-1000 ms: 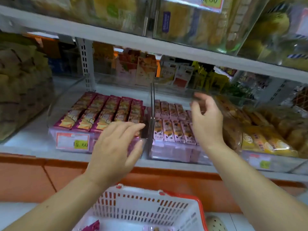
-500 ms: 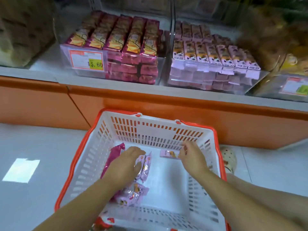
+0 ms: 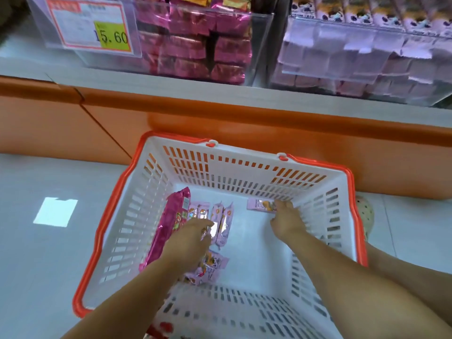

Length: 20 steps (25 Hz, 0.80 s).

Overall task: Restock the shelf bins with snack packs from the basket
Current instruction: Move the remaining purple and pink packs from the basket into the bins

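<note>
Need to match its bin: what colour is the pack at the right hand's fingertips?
Pale pink pack, orange picture; head view, blurred.

My basket (image 3: 151, 182) is white with an orange rim; its packs (image 3: 221, 225) are pale pink (one long bag (image 3: 168, 228) is magenta), the shelf base (image 3: 220, 123) orange.

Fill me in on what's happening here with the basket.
A person is restocking shelf bins and has both hands down in the white basket with the orange rim. The left hand rests on a cluster of light pink snack packs, next to a long dark pink pack leaning on the basket's left wall. The right hand touches a single pink pack by the far wall. Nothing is lifted yet. Above, the bins look well filled.
</note>
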Motion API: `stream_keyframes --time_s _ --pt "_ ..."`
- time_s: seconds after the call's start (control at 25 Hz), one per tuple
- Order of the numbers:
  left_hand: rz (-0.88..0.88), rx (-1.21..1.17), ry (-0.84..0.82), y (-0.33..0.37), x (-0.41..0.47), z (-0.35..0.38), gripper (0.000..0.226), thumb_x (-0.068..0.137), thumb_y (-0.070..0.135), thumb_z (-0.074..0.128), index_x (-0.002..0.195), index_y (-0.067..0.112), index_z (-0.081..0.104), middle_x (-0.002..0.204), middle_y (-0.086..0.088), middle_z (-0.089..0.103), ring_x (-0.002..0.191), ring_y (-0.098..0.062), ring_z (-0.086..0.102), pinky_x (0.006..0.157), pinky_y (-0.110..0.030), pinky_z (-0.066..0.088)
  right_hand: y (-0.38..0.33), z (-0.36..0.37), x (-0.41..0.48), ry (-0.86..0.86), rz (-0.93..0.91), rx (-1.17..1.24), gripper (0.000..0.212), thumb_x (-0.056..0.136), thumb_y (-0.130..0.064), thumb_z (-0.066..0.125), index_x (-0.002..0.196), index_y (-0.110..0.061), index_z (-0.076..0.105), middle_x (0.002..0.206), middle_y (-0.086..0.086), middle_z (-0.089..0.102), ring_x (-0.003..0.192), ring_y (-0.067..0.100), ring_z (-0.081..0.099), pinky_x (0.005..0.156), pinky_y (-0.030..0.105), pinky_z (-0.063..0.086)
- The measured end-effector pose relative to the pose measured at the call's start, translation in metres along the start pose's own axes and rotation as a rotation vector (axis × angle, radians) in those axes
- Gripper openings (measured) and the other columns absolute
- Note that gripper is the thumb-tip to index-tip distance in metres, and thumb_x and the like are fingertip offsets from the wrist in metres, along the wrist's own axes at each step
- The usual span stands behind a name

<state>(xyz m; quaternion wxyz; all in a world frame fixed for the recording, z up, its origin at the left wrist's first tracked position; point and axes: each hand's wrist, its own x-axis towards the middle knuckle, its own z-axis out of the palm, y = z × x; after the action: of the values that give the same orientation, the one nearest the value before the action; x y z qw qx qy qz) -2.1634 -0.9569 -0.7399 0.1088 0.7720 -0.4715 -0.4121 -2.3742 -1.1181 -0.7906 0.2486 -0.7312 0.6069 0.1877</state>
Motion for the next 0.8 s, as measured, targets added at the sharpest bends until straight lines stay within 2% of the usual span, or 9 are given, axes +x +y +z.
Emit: stream_keyframes --time_s 0.08,0.16,0.28,0.4,0.48,0.56,0.64,0.72,0.8 --pt "-0.021 -0.027 -0.006 0.003 -0.004 0.001 0.039 0.096 0.024 0.044 0.134 0.03 0.05 0.14 0.006 0.048 0.112 -0.011 0.056 0.098 -0.03 0.045 -0.003 0.005 -0.003 0.015 0.037 -0.089 0.05 0.094 -0.015 0.046 0.142 -0.014 0.033 0.144 0.011 0.03 0.126 0.033 0.04 0.102 0.041 0.041" --pt "-0.024 -0.047 -0.005 0.006 -0.007 0.001 0.039 0.096 0.024 0.046 0.134 0.03 0.049 0.142 0.007 0.045 0.115 -0.01 0.054 0.098 -0.026 0.043 -0.007 0.009 -0.013 0.027 0.047 -0.215 0.035 0.094 -0.018 0.046 0.129 -0.014 0.044 0.132 0.009 0.043 0.122 0.029 0.045 0.096 0.038 0.042" --pt "-0.016 -0.077 0.007 0.009 -0.011 -0.001 0.038 0.097 0.026 0.048 0.135 0.031 0.048 0.14 0.006 0.047 0.103 -0.009 0.058 0.093 -0.028 0.047 -0.01 0.02 -0.034 -0.054 0.05 -0.284 0.028 0.094 -0.024 0.046 0.12 -0.014 0.048 0.124 0.008 0.053 0.119 0.026 0.049 0.093 0.037 0.043" --pt "-0.005 -0.133 0.012 0.015 -0.015 -0.004 0.04 0.097 0.029 0.049 0.137 0.032 0.045 0.134 0.002 0.051 0.087 -0.011 0.061 0.083 -0.029 0.052 -0.019 0.011 -0.055 -0.178 0.053 0.021 0.023 0.087 -0.033 0.054 0.096 -0.012 0.059 0.103 0.013 0.064 0.091 0.027 0.062 0.071 0.029 0.045" --pt "0.001 -0.196 0.042 0.025 -0.016 -0.009 0.045 0.097 0.033 0.048 0.141 0.031 0.04 0.137 -0.006 0.051 0.098 -0.021 0.064 0.086 -0.033 0.051 -0.028 -0.008 -0.065 -0.227 -0.023 0.295 0.016 0.079 -0.026 0.062 0.077 -0.01 0.06 0.084 0.016 0.066 0.065 0.024 0.06 0.059 0.025 0.042" --pt "0.019 -0.277 0.073 0.04 -0.019 -0.017 0.053 0.098 0.039 0.047 0.147 0.029 0.03 0.148 -0.007 0.041 0.12 -0.027 0.055 0.096 -0.039 0.046 -0.033 -0.034 -0.08 -0.242 -0.115 0.443 0.019 0.076 -0.019 0.068 0.091 -0.009 0.063 0.08 0.011 0.065 0.057 0.018 0.058 0.057 0.024 0.043" --pt "0.018 -0.4 0.089 0.056 -0.023 -0.026 0.057 0.098 0.043 0.045 0.15 0.03 0.025 0.153 -0.003 0.034 0.128 -0.027 0.048 0.097 -0.039 0.043 -0.038 -0.061 -0.098 -0.242 -0.237 0.469 0.033 0.079 -0.018 0.071 0.11 -0.011 0.062 0.084 0.001 0.057 0.062 0.011 0.053 0.057 0.02 0.042" --pt "-0.005 -0.522 0.085 0.069 -0.031 -0.036 0.05 0.098 0.041 0.045 0.146 0.03 0.034 0.141 -0.004 0.048 0.113 -0.029 0.058 0.088 -0.039 0.05 -0.04 -0.084 -0.117 -0.187 -0.338 0.441 0.033 0.08 -0.017 0.07 0.113 -0.018 0.063 0.095 -0.003 0.047 0.074 0.009 0.05 0.059 0.018 0.04" --pt "-0.026 -0.677 0.022 0.08 -0.043 -0.044 0.038 0.098 0.032 0.05 0.136 0.024 0.051 0.117 -0.004 0.063 0.089 -0.019 0.066 0.07 -0.029 0.055 -0.037 -0.104 -0.134 -0.114 -0.391 0.492 0.031 0.08 -0.011 0.069 0.109 -0.022 0.065 0.101 -0.002 0.047 0.084 0.016 0.054 0.066 0.028 0.049"
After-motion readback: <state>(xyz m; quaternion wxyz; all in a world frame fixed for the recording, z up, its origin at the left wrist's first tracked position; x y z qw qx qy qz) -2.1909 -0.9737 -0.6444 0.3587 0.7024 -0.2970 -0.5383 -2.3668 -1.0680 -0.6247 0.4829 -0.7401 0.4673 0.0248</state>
